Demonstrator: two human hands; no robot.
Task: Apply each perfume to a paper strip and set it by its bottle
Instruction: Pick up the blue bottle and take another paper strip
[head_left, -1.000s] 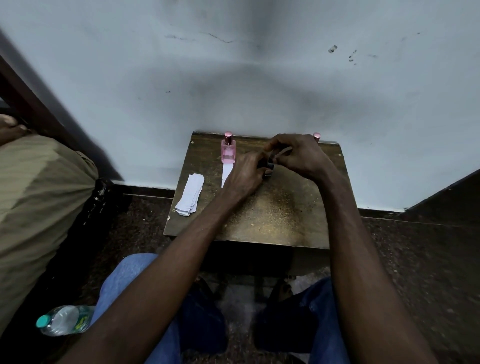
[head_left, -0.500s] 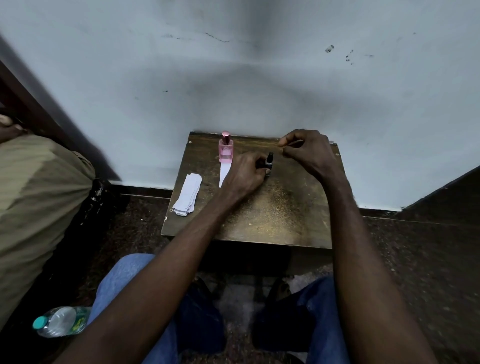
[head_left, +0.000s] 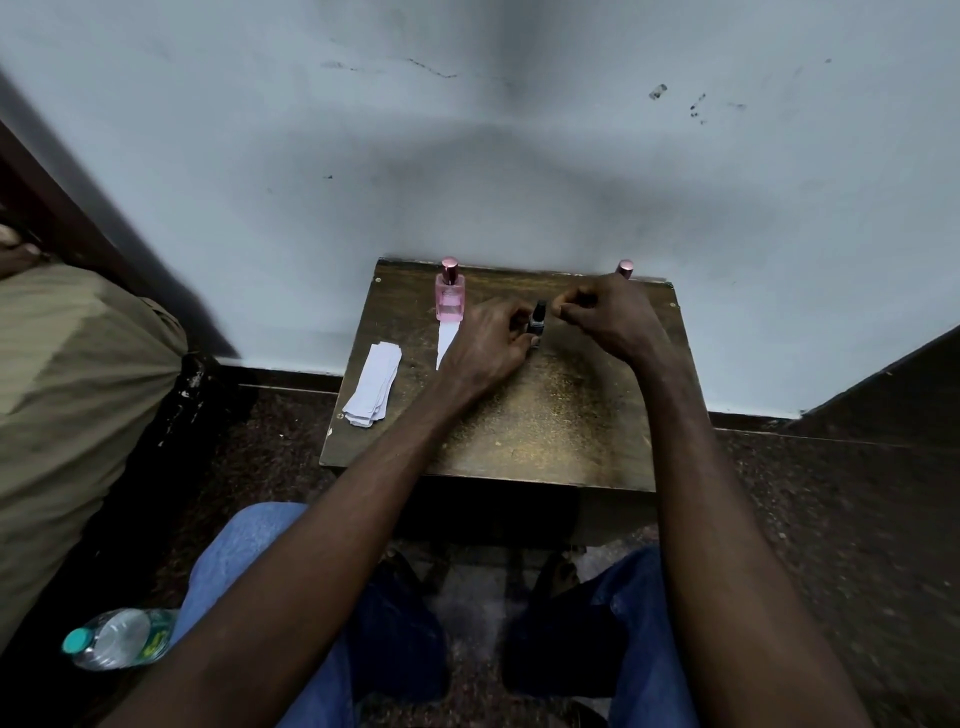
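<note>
Dark wood forms a small table (head_left: 519, 431) pushed against a pale wall, seen from above by a seated person in blue jeans. Near the far left corner a pink perfume bottle (head_left: 450, 299) stands upright, cap up. A white paper strip (head_left: 447, 340) lies flat just in front of it, its long axis running from the bottle's base back toward the person. The left hand (head_left: 485, 345) covers the strip's right edge and grips a small dark bottle (head_left: 537, 323), upright with its neck pointing up, sitting at that hand's fingertips. The right hand (head_left: 608, 317) is just right of the dark bottle, fingers curled with thumb and forefinger pinched; whether it holds anything I cannot tell. A second pink cap (head_left: 625, 268) shows behind it. A stack of strips (head_left: 375, 384) lies at the table's left edge.
</note>
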